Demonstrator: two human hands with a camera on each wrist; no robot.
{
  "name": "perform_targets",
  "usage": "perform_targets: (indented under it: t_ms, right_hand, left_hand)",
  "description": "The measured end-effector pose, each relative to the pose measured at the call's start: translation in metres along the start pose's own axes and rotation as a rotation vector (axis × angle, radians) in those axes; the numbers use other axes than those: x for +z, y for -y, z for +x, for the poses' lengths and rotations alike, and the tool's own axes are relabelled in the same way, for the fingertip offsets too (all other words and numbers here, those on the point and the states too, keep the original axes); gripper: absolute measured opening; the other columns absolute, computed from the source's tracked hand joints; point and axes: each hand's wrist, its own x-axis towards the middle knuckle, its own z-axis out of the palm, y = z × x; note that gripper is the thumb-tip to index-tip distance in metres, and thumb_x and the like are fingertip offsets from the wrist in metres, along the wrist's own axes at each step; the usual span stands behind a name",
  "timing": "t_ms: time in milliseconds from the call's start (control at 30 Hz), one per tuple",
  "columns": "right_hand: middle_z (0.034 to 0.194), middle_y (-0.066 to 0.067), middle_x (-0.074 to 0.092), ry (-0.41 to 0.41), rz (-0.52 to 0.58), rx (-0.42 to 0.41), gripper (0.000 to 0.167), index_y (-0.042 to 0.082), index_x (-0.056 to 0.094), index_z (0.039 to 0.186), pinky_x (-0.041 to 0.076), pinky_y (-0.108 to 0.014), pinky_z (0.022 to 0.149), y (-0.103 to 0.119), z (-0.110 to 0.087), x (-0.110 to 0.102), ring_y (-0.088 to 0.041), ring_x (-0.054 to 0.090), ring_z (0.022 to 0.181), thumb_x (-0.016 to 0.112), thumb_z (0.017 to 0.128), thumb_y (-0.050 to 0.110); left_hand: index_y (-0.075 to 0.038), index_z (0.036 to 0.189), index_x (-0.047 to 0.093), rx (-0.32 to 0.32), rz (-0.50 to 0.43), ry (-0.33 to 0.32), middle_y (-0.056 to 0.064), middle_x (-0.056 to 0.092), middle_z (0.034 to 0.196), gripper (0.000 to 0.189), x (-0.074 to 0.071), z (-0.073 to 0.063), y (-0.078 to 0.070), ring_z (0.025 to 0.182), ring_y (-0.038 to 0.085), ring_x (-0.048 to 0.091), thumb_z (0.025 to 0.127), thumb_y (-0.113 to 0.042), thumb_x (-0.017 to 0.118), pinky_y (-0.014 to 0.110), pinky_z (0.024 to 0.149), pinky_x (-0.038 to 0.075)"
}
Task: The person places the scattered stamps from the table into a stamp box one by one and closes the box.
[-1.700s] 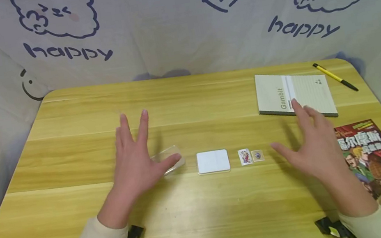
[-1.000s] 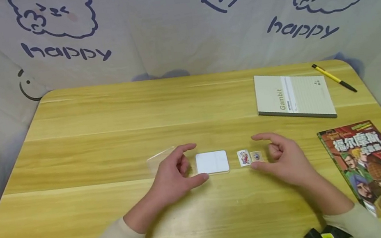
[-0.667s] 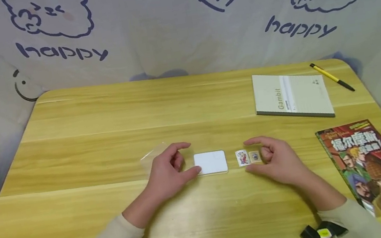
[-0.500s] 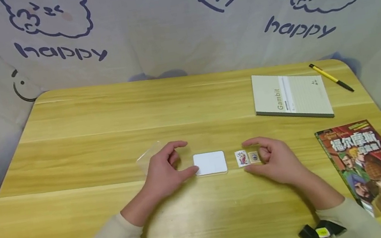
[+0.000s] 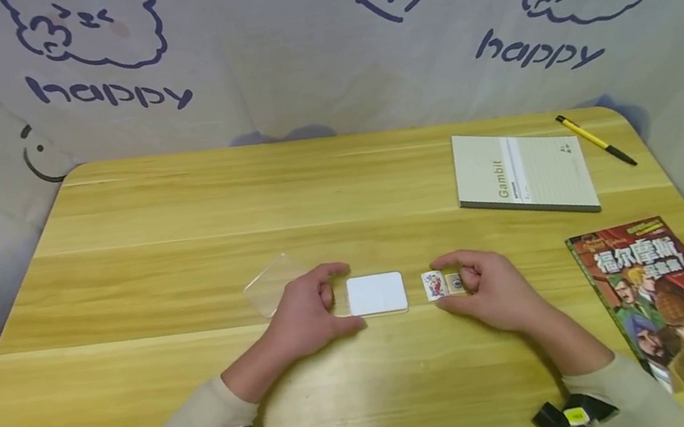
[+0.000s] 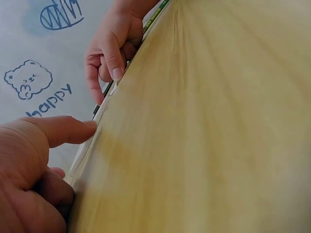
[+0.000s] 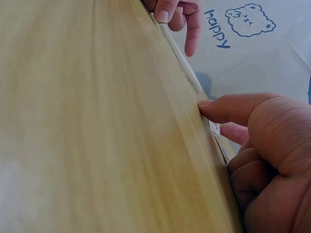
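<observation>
A flat white rounded rectangle [image 5: 376, 294], apparently in a clear tray, lies on the wooden table. My left hand [image 5: 307, 312] curves its index finger and thumb around its left end, with a small gap at the far edge. Right of it lie a small joker-like picture card [image 5: 434, 285] and a smaller tan card [image 5: 454, 283], side by side. My right hand [image 5: 495, 286] sets its index finger and thumb around this pair, close to their edges; contact cannot be told. Both hands' other fingers are folded in. A clear plastic cover [image 5: 265, 293] lies behind the left hand, partly hidden.
At the back right lies a Gambit notebook [image 5: 524, 173] with a yellow and black pen [image 5: 595, 140] beside it. A red comic-style book [image 5: 672, 303] is at the right. A white drawn-on curtain [image 5: 314, 38] hangs behind the table [image 5: 184, 231].
Both hands came down from spread and raised to the table beside the white rectangle and small cards. Lately the left thumb slid from its edge to just below it; the right hand shifted slightly left.
</observation>
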Motion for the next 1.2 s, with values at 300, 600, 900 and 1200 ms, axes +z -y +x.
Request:
perform_targets:
  t_ms: [300,600,900,1200]
  right_hand:
    - [0.056,0.011,0.023,-0.004,-0.006,-0.001,0.039,0.011,0.072,0.113,0.04,-0.03,0.068,0.001,0.0,0.002,-0.007,0.023,0.052,0.088,0.077,0.016]
    - [0.054,0.007,0.027,-0.01,0.025,0.017,0.04,0.011,0.073,0.113,0.038,-0.029,0.059,0.0,0.0,0.001,-0.008,0.026,0.049,0.089,0.077,0.02]
    - [0.054,0.006,0.028,-0.043,0.053,0.021,0.038,0.013,0.073,0.112,0.039,-0.03,0.06,0.004,-0.001,-0.001,-0.009,0.026,0.049,0.088,0.078,0.022]
    - [0.055,0.007,0.026,-0.088,0.126,-0.038,0.039,0.012,0.073,0.113,0.041,-0.028,0.063,0.014,0.0,0.009,-0.008,0.025,0.05,0.089,0.078,0.017]
  left_hand:
    - [-0.003,0.125,0.064,-0.017,0.002,0.013,-0.003,0.042,0.064,0.066,0.0,0.001,0.002,0.056,0.01,0.036,0.066,-0.013,0.094,0.031,0.058,0.039]
    - [-0.003,0.123,0.065,-0.022,0.024,0.013,-0.001,0.044,0.066,0.064,-0.001,0.0,0.0,0.058,0.011,0.039,0.068,-0.015,0.094,0.03,0.057,0.038]
    - [-0.003,0.123,0.065,-0.034,0.009,0.011,-0.001,0.043,0.065,0.064,-0.001,0.002,0.0,0.059,0.011,0.038,0.067,-0.014,0.094,0.03,0.058,0.038]
    - [-0.002,0.122,0.065,-0.038,-0.005,0.015,-0.001,0.044,0.065,0.064,-0.001,0.001,-0.001,0.059,0.011,0.039,0.067,-0.013,0.094,0.03,0.058,0.038]
